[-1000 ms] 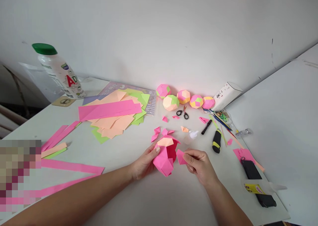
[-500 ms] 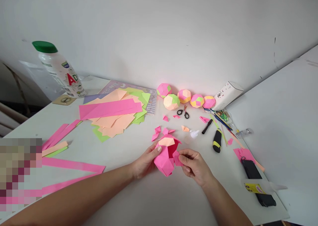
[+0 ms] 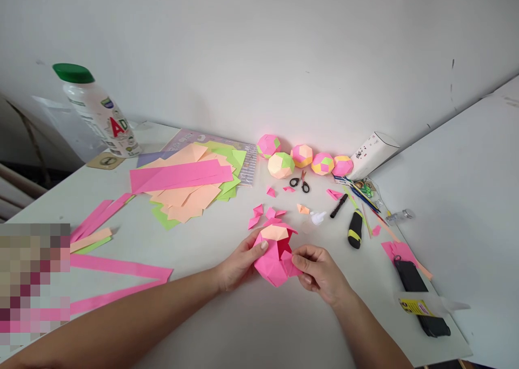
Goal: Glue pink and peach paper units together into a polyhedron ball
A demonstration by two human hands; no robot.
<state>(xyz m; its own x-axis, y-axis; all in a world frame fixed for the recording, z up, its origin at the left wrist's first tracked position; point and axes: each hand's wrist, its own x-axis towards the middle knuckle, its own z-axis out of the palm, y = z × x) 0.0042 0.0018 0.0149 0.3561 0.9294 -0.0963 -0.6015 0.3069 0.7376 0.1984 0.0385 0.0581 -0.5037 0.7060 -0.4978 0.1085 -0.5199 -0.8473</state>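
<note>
A partly open pink paper ball [image 3: 271, 264] with a peach panel on top is held above the table. My left hand [image 3: 242, 261] is closed round its left side, thumb on the front. Pinched between the thumb and fingers of my right hand [image 3: 318, 271] is a folded pink paper piece [image 3: 290, 264], which touches the ball's right edge beside the opening. Just behind the ball lie small folded pink pieces [image 3: 256, 216] and a peach folded piece [image 3: 303, 209]. A small white nozzle cap [image 3: 318, 217] lies next to that one.
Several finished paper balls [image 3: 281, 165] line the wall, with scissors [image 3: 299, 182] in front. Paper sheets [image 3: 182, 177] are piled at left, near a white bottle [image 3: 101, 112]. On the right are a black-yellow cutter [image 3: 355, 229], a black pen [image 3: 339, 206], a glue bottle [image 3: 417, 307] and a black case [image 3: 409, 277].
The pink piece in my right hand has come closer against the ball's edge. The ball has turned slightly and shifted a little right in view.
</note>
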